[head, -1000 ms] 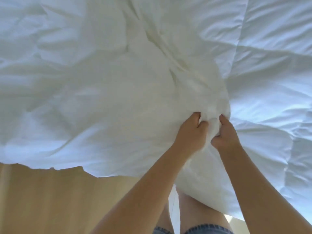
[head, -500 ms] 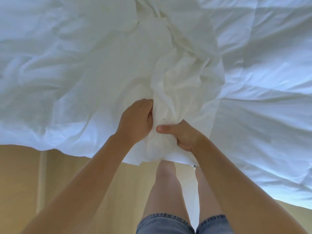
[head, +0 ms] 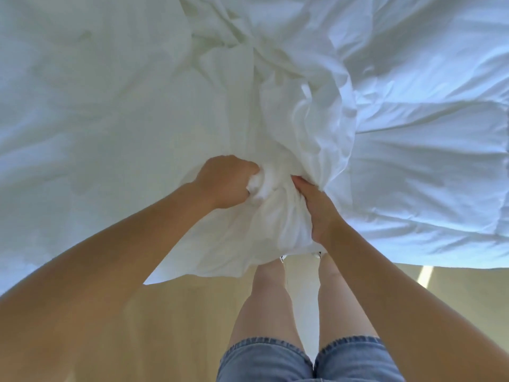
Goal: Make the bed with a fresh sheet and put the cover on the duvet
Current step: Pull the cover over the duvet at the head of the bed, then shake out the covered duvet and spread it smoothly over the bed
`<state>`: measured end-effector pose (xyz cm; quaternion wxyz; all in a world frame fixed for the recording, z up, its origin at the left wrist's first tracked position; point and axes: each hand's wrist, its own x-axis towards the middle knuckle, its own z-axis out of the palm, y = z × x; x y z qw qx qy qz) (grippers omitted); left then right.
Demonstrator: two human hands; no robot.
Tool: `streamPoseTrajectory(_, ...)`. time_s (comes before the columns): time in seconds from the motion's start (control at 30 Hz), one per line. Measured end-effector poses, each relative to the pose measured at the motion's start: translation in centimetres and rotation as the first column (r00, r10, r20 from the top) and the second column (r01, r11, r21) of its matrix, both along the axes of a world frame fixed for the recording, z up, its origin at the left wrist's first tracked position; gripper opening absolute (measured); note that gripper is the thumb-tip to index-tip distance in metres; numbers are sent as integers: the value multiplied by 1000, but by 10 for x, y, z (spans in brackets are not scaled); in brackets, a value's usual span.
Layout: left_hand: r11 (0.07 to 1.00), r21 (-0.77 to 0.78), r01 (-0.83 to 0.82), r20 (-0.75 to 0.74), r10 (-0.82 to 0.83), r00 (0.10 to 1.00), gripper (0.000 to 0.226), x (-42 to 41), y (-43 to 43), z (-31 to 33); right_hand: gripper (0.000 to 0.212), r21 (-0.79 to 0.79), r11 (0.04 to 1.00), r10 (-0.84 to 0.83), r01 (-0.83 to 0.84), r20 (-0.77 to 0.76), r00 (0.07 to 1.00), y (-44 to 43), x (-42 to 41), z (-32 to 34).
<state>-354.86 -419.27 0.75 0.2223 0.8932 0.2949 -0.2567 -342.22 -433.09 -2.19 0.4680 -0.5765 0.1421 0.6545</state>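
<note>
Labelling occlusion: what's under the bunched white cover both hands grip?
Below the cover: bare legs, denim shorts, wooden floor. The quilted duvet shows to its right. The left hand and right hand grip it; whatever is inside the bunch is hidden.

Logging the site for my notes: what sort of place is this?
Most likely a bedroom: a white duvet spread wide, a white duvet cover bunched in the left hand and right hand, and a pale wooden floor below.
</note>
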Motion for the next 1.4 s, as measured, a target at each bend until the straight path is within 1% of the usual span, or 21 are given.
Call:
streamPoseTrajectory(0.07, 999, -29, -38, 74, 40, 996, 33, -8, 15, 26, 37, 64, 997, 50, -50, 13, 999, 5, 1, 17)
streamPoseTrajectory(0.13, 997, -23, -71, 131, 74, 989, 40, -15, 23, 56, 51, 144, 987, 69, -66, -18, 997, 2, 6, 38)
streamPoseTrajectory(0.2, 991, -47, -125, 166, 132, 977, 39, -27, 22, 83, 49, 188, 980, 63, -62, 0, 998, -15, 19, 57)
streamPoseTrajectory(0.3, 940, -62, -336, 187, 341, 921, 32, -55, 8, 114, 24, 203, 975, -101, 88, 52, 994, -60, 72, 87)
streamPoseTrajectory(0.4, 904, -33, -425, 163, 425, 891, 8, -73, -17, 114, 21, 161, 976, -177, 149, 171, 969, -101, 139, 92)
streamPoseTrajectory(0.47, 916, 8, -401, 62, 399, 915, 12, -73, -45, 95, 27, 17, 988, -153, 153, 236, 960, -114, 165, 69)
streamPoseTrajectory(0.53, 928, 10, -372, 9, 372, 928, 10, -61, -76, 68, 18, -83, 990, -91, 115, 245, 965, -114, 172, 39)
streamPoseTrajectory(0.57, 943, -4, -333, -48, 333, 942, 16, -53, -91, 51, 14, -98, 988, -93, 119, 233, 968, -112, 168, 25)
streamPoseTrajectory(0.63, 982, -12, -187, -220, 180, 959, 36, -35, -120, 13, 19, -82, 984, -133, 156, 237, 962, -111, 157, 8)
streamPoseTrajectory(0.67, 991, -10, -132, -306, 123, 944, 46, -24, -133, -1, 19, -75, 989, -104, 131, 288, 952, -115, 150, 5)
streamPoseTrajectory(0.7, 992, -7, -126, -371, 114, 921, 54, -12, -146, -11, 18, -78, 996, -15, 47, 368, 930, -124, 143, 3)
streamPoseTrajectory(0.77, 978, 24, -207, -465, 194, 864, 66, 9, -163, -21, 18, -173, 965, 257, -195, 514, 818, -150, 133, 5)
streamPoseTrajectory(0.83, 952, 46, -301, -544, 277, 792, 78, 28, -169, -17, 18, -291, 894, 448, -341, 530, 720, -196, 136, 9)
streamPoseTrajectory(0.9, 951, 39, -308, -588, 271, 762, 77, 53, -172, -6, 17, -348, 821, 572, -454, 507, 646, -254, 146, 12)
streamPoseTrajectory(1.0, 987, -90, -136, -548, 65, 834, 58, 119, -196, 16, 17, -453, 751, 660, -481, 489, 570, -345, 186, 23)
streamPoseTrajectory(1.07, 981, -172, -87, -465, -3, 885, 52, 181, -231, 28, 25, -534, 698, 716, -478, 497, 490, -396, 224, 32)
streamPoseTrajectory(1.1, 977, -200, -66, -418, -24, 908, 48, 215, -251, 31, 27, -566, 692, 720, -449, 497, 483, -418, 243, 37)
streamPoseTrajectory(1.2, 955, -296, 13, -303, -107, 947, 26, 316, -324, 38, 29, -617, 718, 682, -323, 532, 502, -474, 302, 63)
streamPoseTrajectory(1.27, 921, -378, 94, -254, -201, 946, 33, 375, -372, 42, 30, -615, 755, 625, -229, 568, 535, -502, 340, 76)
streamPoseTrajectory(1.33, 896, -397, 198, -225, -304, 926, 42, 426, -411, 47, 31, -608, 774, 579, -176, 570, 583, -524, 368, 85)
streamPoseTrajectory(1.4, 870, -410, 274, -195, -376, 906, 41, 472, -440, 51, 32, -603, 781, 557, -162, 557, 616, -544, 392, 84)
